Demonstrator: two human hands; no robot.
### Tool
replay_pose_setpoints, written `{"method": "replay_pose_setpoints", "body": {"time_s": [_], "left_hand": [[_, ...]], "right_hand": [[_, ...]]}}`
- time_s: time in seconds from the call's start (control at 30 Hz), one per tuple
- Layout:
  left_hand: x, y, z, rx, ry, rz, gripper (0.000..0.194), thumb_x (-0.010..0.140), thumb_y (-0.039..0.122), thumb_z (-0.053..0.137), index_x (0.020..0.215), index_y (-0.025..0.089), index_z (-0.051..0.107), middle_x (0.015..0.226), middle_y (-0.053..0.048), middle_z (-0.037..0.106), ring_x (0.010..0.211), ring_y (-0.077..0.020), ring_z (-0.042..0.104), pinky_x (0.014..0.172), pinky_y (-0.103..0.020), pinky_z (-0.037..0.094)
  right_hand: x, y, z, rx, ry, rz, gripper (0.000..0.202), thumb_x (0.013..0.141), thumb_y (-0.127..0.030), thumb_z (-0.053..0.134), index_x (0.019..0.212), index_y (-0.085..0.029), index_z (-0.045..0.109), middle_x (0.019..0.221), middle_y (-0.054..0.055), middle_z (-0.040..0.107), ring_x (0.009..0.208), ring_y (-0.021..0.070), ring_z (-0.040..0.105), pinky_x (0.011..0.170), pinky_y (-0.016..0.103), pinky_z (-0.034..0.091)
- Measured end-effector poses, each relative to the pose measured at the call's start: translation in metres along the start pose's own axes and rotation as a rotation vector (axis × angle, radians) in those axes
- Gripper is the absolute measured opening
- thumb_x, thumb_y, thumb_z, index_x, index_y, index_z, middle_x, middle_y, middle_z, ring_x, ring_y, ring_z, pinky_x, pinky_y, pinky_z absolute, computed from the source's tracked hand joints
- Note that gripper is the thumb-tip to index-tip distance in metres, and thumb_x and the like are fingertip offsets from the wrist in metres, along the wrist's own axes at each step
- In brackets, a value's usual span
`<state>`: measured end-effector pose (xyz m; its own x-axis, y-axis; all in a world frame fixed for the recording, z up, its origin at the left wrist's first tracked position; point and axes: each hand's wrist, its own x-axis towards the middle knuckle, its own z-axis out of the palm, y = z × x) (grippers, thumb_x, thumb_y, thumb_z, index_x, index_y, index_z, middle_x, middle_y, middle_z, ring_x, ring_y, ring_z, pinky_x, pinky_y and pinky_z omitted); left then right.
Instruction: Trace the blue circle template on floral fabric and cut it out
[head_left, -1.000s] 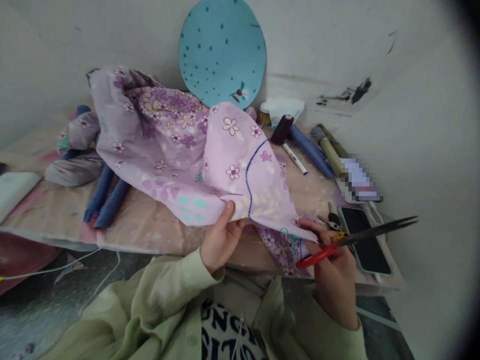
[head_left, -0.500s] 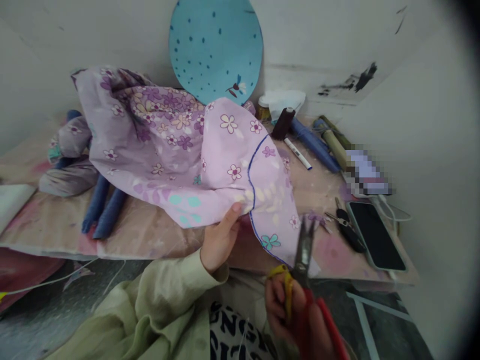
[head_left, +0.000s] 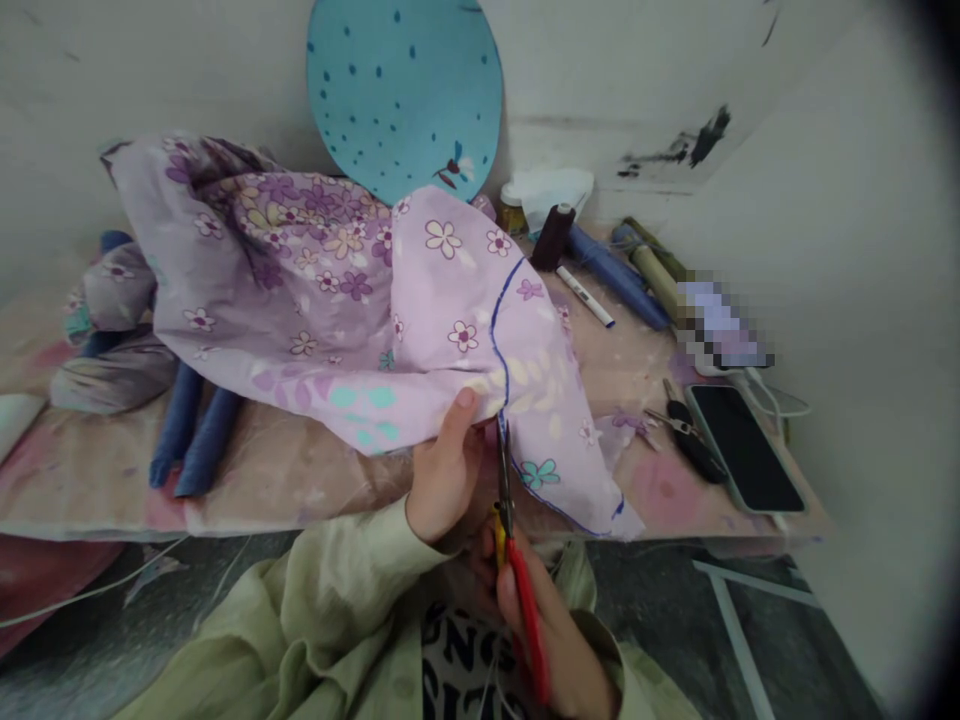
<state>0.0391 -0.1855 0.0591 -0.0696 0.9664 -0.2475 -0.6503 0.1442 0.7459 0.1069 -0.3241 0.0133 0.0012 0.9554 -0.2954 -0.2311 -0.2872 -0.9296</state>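
Observation:
A lilac flowered cloth (head_left: 442, 290) is spread and bunched over the table, with a curved blue line drawn on its right part. My left hand (head_left: 446, 475) pinches its front edge, thumb on top and fingers underneath. In my right hand (head_left: 529, 590) are scissors (head_left: 507, 500) with red and yellow handles. Their blades point away from me and meet the cloth at the blue line, just right of my left thumb. Below that spot the cloth is parted along the line, and a flap hangs to the right.
On the table's right side lie a phone (head_left: 746, 447), keys (head_left: 694, 435), a marker (head_left: 585, 297), a dark thread spool (head_left: 553, 237) and rolled blue fabric (head_left: 619, 277). A blue dotted oval board (head_left: 405, 90) leans on the wall. Blue rolls (head_left: 176, 425) lie at left.
My right hand has brought the scissors left and up from the flap's lower corner to the blue line. My left hand keeps its hold. The whole view has shifted slightly.

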Motion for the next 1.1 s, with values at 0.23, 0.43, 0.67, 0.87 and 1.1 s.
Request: {"method": "replay_pose_setpoints", "body": {"time_s": [0.23, 0.43, 0.67, 0.87, 1.1], "left_hand": [[0.000, 0.001, 0.004, -0.028, -0.091, 0.072, 0.032, 0.073, 0.040, 0.060, 0.097, 0.020, 0.063, 0.102, -0.002, 0.065, 0.107, -0.0182, 0.055, 0.097, -0.031, 0.039], [-0.002, 0.004, 0.004, -0.115, -0.139, 0.045, 0.032, 0.069, 0.040, 0.062, 0.096, 0.021, 0.065, 0.099, -0.002, 0.066, 0.100, -0.0185, 0.058, 0.093, -0.031, 0.042], [-0.005, 0.003, 0.000, -0.019, -0.043, -0.012, 0.019, 0.066, 0.033, 0.064, 0.077, 0.017, 0.065, 0.081, -0.001, 0.067, 0.089, -0.0179, 0.060, 0.087, -0.030, 0.043], [-0.006, -0.006, -0.012, 0.115, 0.045, -0.057, 0.030, 0.070, 0.045, 0.060, 0.081, 0.017, 0.064, 0.082, -0.002, 0.066, 0.093, -0.0208, 0.060, 0.084, -0.031, 0.046], [-0.005, -0.014, -0.017, 0.138, 0.043, -0.103, 0.031, 0.071, 0.049, 0.058, 0.076, 0.019, 0.065, 0.073, -0.003, 0.066, 0.092, -0.0241, 0.061, 0.082, -0.032, 0.048]], "right_hand": [[0.016, -0.009, 0.004, 0.074, -0.109, 0.074, 0.046, 0.082, -0.045, 0.048, 0.127, -0.035, 0.043, 0.131, 0.000, 0.047, 0.119, 0.0207, 0.045, 0.095, 0.037, 0.044], [0.018, -0.010, 0.006, 0.042, -0.078, 0.044, 0.044, 0.083, -0.044, 0.049, 0.125, -0.032, 0.045, 0.127, 0.001, 0.050, 0.116, 0.0197, 0.047, 0.095, 0.035, 0.045], [0.028, -0.026, 0.012, -0.134, -0.099, -0.073, 0.043, 0.084, -0.045, 0.044, 0.123, -0.027, 0.047, 0.103, 0.004, 0.059, 0.092, 0.0181, 0.056, 0.088, 0.032, 0.047], [0.032, -0.039, 0.019, -0.163, -0.104, -0.122, 0.042, 0.085, -0.045, 0.042, 0.123, -0.027, 0.047, 0.109, 0.003, 0.058, 0.098, 0.0192, 0.054, 0.093, 0.033, 0.043], [0.030, -0.042, 0.017, -0.132, -0.140, -0.093, 0.047, 0.083, -0.045, 0.046, 0.125, -0.026, 0.045, 0.112, 0.005, 0.057, 0.106, 0.0213, 0.051, 0.095, 0.034, 0.042]]}}
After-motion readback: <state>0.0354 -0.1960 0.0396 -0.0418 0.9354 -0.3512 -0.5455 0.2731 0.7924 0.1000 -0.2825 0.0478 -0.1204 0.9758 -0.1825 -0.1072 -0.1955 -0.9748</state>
